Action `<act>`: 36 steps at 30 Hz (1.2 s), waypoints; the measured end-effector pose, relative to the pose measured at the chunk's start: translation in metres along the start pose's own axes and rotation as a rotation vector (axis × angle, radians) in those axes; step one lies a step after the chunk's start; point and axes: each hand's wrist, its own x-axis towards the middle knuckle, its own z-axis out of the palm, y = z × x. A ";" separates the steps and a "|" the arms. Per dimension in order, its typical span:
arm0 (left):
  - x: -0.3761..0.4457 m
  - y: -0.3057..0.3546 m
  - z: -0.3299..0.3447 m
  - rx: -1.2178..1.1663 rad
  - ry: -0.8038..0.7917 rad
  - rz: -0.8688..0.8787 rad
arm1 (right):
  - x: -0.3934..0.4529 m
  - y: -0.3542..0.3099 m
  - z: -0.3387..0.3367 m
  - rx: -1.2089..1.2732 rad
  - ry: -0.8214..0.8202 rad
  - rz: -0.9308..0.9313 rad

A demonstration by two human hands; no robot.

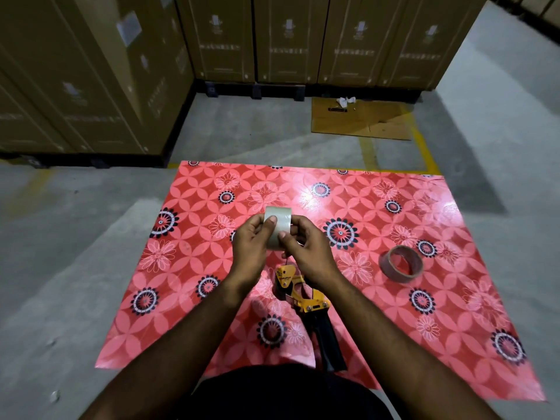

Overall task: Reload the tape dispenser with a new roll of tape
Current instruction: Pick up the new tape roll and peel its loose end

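I hold a new roll of clear tape [279, 219] upright above the mat with both hands. My left hand [252, 247] grips its left side, thumb pressed on the outer face. My right hand [306, 253] grips the right side, thumb on the tape's face lower down. Below my hands lies the yellow and black tape dispenser [303, 298] on the mat, handle pointing toward me, with no roll visible on it. An empty brown cardboard tape core [401, 263] lies on the mat to the right.
A red flowered mat [378, 213] covers the concrete floor. Stacked cardboard boxes [288, 40] on pallets stand behind and to the left. A flat cardboard sheet [360, 119] with a scrap of paper lies on the floor beyond the mat.
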 end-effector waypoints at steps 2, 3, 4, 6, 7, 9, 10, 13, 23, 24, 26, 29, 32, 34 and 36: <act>-0.001 0.000 0.000 -0.016 0.014 -0.020 | -0.001 0.002 0.003 0.008 0.036 0.003; -0.002 -0.001 -0.001 -0.027 -0.008 -0.029 | -0.001 0.003 0.003 0.013 0.061 0.008; -0.003 -0.002 -0.002 -0.035 -0.045 -0.037 | -0.001 0.003 0.003 0.017 0.088 0.016; -0.008 -0.003 -0.005 -0.026 -0.132 -0.046 | 0.000 0.006 0.001 0.021 0.141 0.039; -0.011 -0.003 -0.006 -0.015 -0.172 -0.046 | 0.001 0.006 0.000 0.018 0.165 0.050; -0.016 -0.001 -0.006 0.002 -0.212 -0.037 | 0.001 0.006 -0.001 0.002 0.195 0.074; -0.017 -0.002 -0.006 0.005 -0.207 -0.030 | 0.001 0.004 -0.001 -0.007 0.196 0.080; -0.017 -0.002 -0.005 0.028 -0.127 0.003 | -0.001 0.000 -0.005 0.004 0.121 0.065; -0.014 0.006 -0.004 0.084 -0.133 -0.002 | -0.006 0.001 -0.008 -0.038 0.093 0.046; -0.014 0.006 -0.005 0.060 -0.170 -0.012 | -0.006 0.001 -0.008 -0.059 0.116 0.058; -0.016 0.005 -0.006 0.043 -0.218 -0.014 | -0.004 -0.001 -0.009 -0.075 0.139 0.063; -0.013 0.005 -0.007 0.005 -0.205 -0.030 | -0.003 -0.001 -0.013 -0.021 0.057 0.041; -0.007 0.006 -0.007 -0.120 -0.105 -0.113 | -0.003 0.001 -0.018 0.034 -0.095 0.024; -0.006 0.008 -0.007 -0.152 -0.037 -0.149 | -0.003 0.001 -0.020 0.029 -0.132 0.009; -0.005 0.009 -0.007 -0.122 0.043 -0.129 | -0.002 0.000 -0.021 0.046 -0.122 0.001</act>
